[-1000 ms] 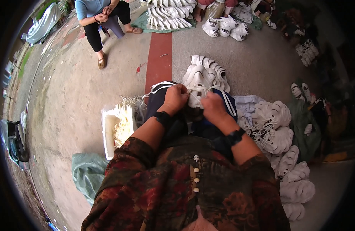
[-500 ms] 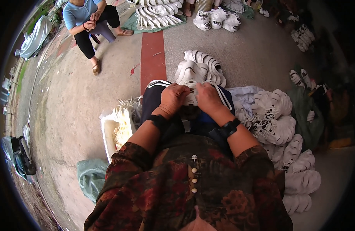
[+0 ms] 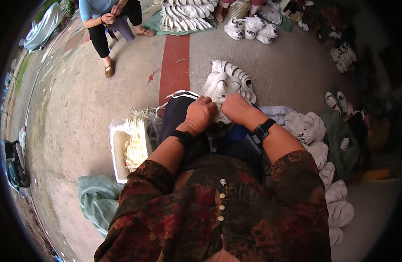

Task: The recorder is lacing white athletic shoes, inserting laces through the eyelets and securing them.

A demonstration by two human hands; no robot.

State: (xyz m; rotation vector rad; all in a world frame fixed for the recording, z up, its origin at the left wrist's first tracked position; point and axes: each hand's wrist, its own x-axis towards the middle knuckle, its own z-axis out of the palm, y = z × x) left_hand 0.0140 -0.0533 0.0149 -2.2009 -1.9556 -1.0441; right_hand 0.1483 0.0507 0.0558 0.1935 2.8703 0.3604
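A white shoe upper (image 3: 221, 116) rests between my knees, its far part against a stack of nested white uppers (image 3: 232, 75). My left hand (image 3: 200, 113) is closed, its fingers pinching the near left edge of that upper. Over the middle of it lies my right hand (image 3: 239, 109), closed with the knuckles up and the fingertips bent down at the lacing holes. Whatever the right fingertips pinch is hidden. A white shoelace (image 3: 183, 93) loops over my left knee towards the left hand.
To my left stand a white box (image 3: 118, 153) of pale laces and a crumpled green plastic sheet (image 3: 98, 198). White uppers (image 3: 316, 153) are heaped along my right. A seated person (image 3: 106, 26) is far left, and more uppers (image 3: 183, 17) lie on a green sheet ahead.
My right hand has moved left and inward across the upper, closer to the left hand. The view has shifted a little. The lace loop over the right knee no longer shows.
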